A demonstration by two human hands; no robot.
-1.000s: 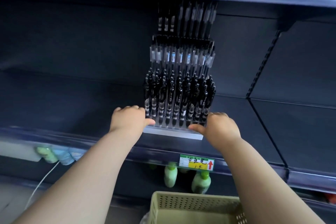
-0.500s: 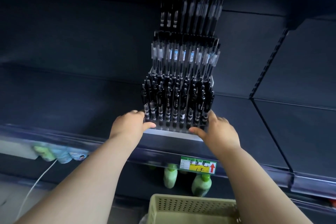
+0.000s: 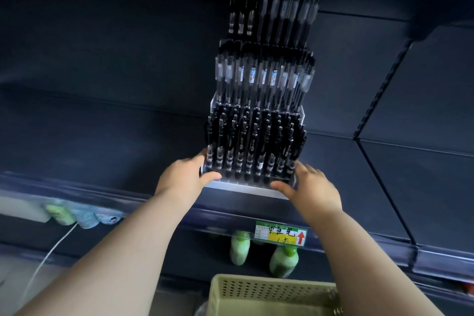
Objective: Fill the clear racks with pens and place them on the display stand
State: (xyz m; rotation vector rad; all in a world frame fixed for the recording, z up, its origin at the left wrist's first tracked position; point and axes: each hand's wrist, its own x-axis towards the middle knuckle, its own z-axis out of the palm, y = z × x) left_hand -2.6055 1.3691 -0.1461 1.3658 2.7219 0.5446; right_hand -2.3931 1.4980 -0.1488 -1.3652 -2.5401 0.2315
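A clear stepped rack (image 3: 246, 188) full of black pens (image 3: 252, 146) stands on the dark shelf (image 3: 102, 146) in front of me. Higher tiers behind hold clear-barrelled pens (image 3: 264, 77) and more black ones (image 3: 274, 13). My left hand (image 3: 186, 177) grips the rack's front left corner, thumb along its front edge. My right hand (image 3: 311, 188) holds the front right corner, thumb on the front and fingers up the side.
A yellow and green price tag (image 3: 280, 235) sits on the shelf's front rail. Green bottles (image 3: 283, 261) stand on the shelf below. A beige perforated basket (image 3: 272, 295) is at the bottom. A white cable (image 3: 48, 256) hangs at left. The neighbouring shelf bay (image 3: 415, 187) is at right.
Both hands have pushed the rack a little farther back on the shelf. My right fingers have slid up along the rack's side.
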